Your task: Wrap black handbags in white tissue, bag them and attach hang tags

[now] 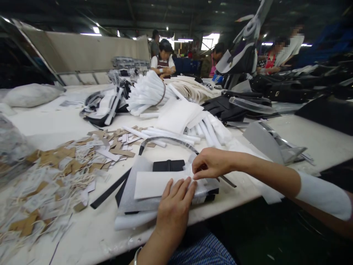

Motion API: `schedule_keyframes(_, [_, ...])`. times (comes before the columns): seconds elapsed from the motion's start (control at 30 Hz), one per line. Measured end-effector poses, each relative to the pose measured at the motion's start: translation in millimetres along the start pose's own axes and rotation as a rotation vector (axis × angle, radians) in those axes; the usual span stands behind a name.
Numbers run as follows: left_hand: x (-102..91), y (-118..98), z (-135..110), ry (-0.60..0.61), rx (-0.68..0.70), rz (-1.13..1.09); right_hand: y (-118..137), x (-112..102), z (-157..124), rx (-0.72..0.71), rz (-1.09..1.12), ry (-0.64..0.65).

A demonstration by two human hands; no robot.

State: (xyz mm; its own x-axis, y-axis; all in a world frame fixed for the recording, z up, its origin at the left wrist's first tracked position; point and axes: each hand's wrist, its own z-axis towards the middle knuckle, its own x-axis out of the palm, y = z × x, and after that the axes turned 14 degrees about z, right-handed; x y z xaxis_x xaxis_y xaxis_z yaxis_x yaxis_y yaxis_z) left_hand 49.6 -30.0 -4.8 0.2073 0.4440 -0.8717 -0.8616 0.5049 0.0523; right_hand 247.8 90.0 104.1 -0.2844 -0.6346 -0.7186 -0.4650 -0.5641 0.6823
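Note:
A black handbag [168, 165] lies near the table's front edge, its handle [169, 140] arching away from me under clear film. Thin white wrapping sheet [128, 197] covers much of it, and a thicker white foam strip [149, 185] rests across the front. My left hand [176, 202] lies flat on that strip with fingers stretched out. At the bag's right side, my right hand [211, 162] is closed in a pinch at the sheet's edge; what is between its fingertips is hidden. A white foam roll [135, 220] lies along the bag's near side.
Loose paper tags with strings [63, 165] are heaped on the left. Behind the bag are white foam tubes [146, 92] and white sheets [179, 114]. Black bags [234, 105] lie farther right, beside a grey panel [263, 141]. Several people work in the background.

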Motion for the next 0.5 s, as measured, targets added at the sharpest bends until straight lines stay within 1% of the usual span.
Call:
schedule_keyframes(0.1, [3.0, -0.4, -2.0, -0.017, -0.016, -0.012, -8.1, -1.9, 25.0, 0.034, -0.132, 0.126])
schedule_keyframes(0.23, [4.7, -0.2, -3.0, -0.024, -0.018, -0.040, -9.1, -5.7, 48.7, 0.101, -0.269, 0.263])
schedule_keyframes(0.4, [3.4, 0.0, -1.3, -0.072, -0.040, -0.050, -3.4, -7.4, 68.3, 0.161, -0.371, 0.362])
schedule_keyframes(0.5, [1.8, 0.3, 0.4, -0.059, -0.034, -0.053, -1.3, -5.4, 74.9, 0.166, -0.410, 0.369])
